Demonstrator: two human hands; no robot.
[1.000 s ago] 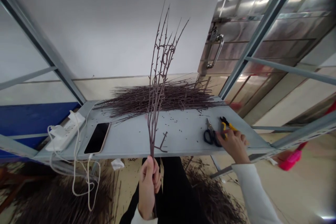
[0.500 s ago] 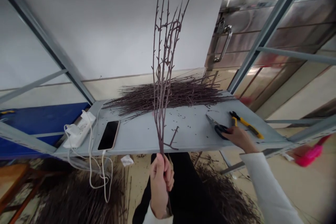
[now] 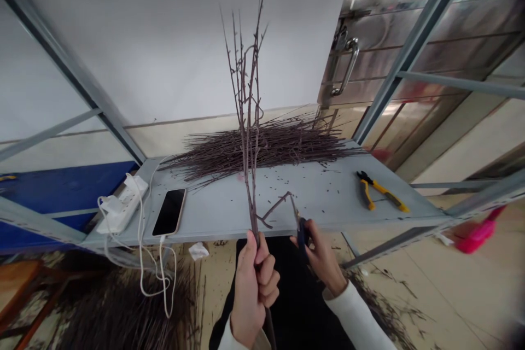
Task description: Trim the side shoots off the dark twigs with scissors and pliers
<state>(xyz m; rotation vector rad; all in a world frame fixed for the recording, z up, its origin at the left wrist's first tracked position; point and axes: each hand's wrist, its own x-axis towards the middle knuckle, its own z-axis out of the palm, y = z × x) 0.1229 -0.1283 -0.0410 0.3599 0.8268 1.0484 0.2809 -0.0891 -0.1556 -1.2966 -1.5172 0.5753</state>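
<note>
My left hand point(image 3: 255, 284) is wrapped round the lower stem of a dark, branching twig point(image 3: 248, 142) with several thin shoots, held upright over the table's front edge. To its right, my right hand point(image 3: 320, 257) grips dark-handled scissors point(image 3: 302, 229), their blades pointing up and away from me. The blade tips are close to the bent end of a small side twig point(image 3: 276, 206), which reaches right from near the held stem; I cannot tell whether they touch. Behind the branch lies a long heap of similar dark twigs point(image 3: 287, 145) along the back of the grey table point(image 3: 213, 210).
Yellow-and-black pliers point(image 3: 381, 191) lie at the table's right. On the left are a phone point(image 3: 169, 212), a white power strip point(image 3: 123, 205) and loose cables. Grey metal posts point(image 3: 394, 87) frame both sides. More twigs point(image 3: 123, 306) are piled on the floor.
My right hand has picked up the scissors from the table and brought them left, near the small side twig. The held branch has tipped slightly left and lower.
</note>
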